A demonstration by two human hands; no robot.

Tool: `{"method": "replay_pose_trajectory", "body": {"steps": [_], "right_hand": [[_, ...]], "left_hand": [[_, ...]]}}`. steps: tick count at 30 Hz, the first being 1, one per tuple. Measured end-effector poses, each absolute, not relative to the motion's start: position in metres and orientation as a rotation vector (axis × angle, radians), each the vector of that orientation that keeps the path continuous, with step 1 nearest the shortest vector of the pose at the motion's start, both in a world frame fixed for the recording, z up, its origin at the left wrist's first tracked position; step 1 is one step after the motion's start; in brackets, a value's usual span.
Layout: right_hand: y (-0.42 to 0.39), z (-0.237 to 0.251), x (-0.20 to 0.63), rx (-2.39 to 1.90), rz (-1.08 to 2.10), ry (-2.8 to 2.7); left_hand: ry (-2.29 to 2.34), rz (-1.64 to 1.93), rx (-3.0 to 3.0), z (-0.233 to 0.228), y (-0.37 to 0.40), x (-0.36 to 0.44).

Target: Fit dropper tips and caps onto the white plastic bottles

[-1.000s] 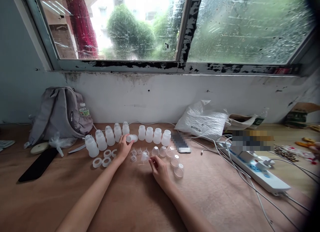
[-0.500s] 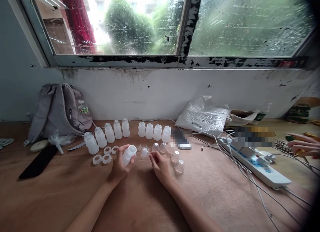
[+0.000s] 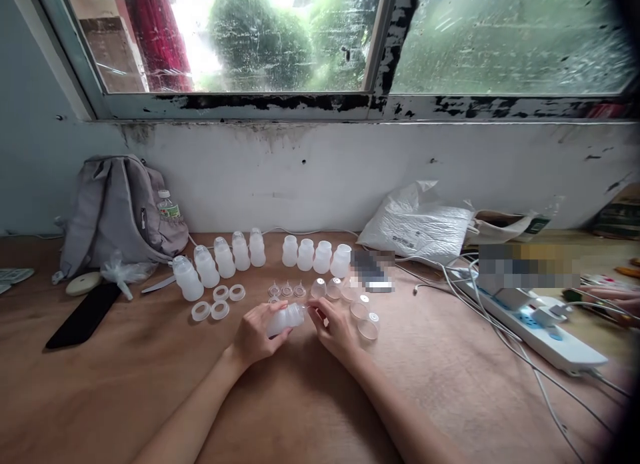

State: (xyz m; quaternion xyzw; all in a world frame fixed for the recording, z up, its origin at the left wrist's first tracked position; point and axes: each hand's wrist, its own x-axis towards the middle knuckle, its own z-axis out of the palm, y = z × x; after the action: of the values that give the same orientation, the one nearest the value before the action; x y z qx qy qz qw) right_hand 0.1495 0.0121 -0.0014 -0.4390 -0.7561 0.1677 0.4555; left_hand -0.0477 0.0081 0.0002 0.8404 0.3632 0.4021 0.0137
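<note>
My left hand (image 3: 259, 332) is wrapped round a frosted baby bottle (image 3: 284, 319), which is tipped on its side with its neck to the right. At that neck a clear nipple piece (image 3: 303, 309) shows, pinched in the closed fingertips of my right hand (image 3: 333, 325); whether it touches the bottle is hard to tell. Just behind my hands lie several clear nipples (image 3: 287, 289). Left of them are several white collar rings (image 3: 220, 310). Clear dome caps (image 3: 369, 328) stand in a curve beside my right hand.
At the back stand capped bottles (image 3: 189, 282) and open bottles (image 3: 323, 258). A backpack (image 3: 113, 207), black phone (image 3: 83, 319) and knife (image 3: 159, 286) lie left. A plastic bag (image 3: 417, 221), a power strip (image 3: 545, 341) with loose cables, and another person's hand (image 3: 613, 295) are on the right.
My left hand has turned the bottle from upright-leaning to sideways. My right hand has brought the nipple piece to the bottle's neck. The other person's hand has moved lower at the right.
</note>
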Motion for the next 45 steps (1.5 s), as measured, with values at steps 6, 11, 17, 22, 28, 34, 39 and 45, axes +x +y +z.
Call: {"method": "replay_pose_trajectory", "body": {"steps": [6, 11, 17, 22, 28, 34, 39, 45], "right_hand": [[0.012, -0.002, 0.151, -1.111, 0.403, -1.898], [0.013, -0.002, 0.153, -1.137, 0.429, -1.912], [0.013, 0.001, 0.153, -1.16, 0.449, -1.942], [0.013, 0.001, 0.149, -1.188, 0.582, -1.911], [0.013, 0.001, 0.147, -1.213, 0.765, -1.819], [0.015, 0.003, 0.15, -1.266, 0.798, -1.746], [0.012, 0.009, 0.151, -1.099, 0.914, -1.691], [0.01, 0.014, 0.152, -1.03, 0.972, -1.682]], "left_hand": [[1.157, 1.221, 2.604, -0.001, 0.009, -0.048], [1.176, 1.213, 2.601, -0.002, 0.01, -0.048], [1.138, 1.19, 2.617, -0.002, 0.01, -0.048], [1.059, 1.165, 2.644, -0.004, 0.009, -0.049], [0.992, 1.134, 2.688, 0.0, 0.008, -0.047], [1.254, 1.022, 2.695, -0.001, 0.014, -0.05], [1.295, 1.065, 2.571, -0.006, 0.016, -0.052], [1.316, 1.057, 2.422, -0.002, 0.007, -0.044]]}}
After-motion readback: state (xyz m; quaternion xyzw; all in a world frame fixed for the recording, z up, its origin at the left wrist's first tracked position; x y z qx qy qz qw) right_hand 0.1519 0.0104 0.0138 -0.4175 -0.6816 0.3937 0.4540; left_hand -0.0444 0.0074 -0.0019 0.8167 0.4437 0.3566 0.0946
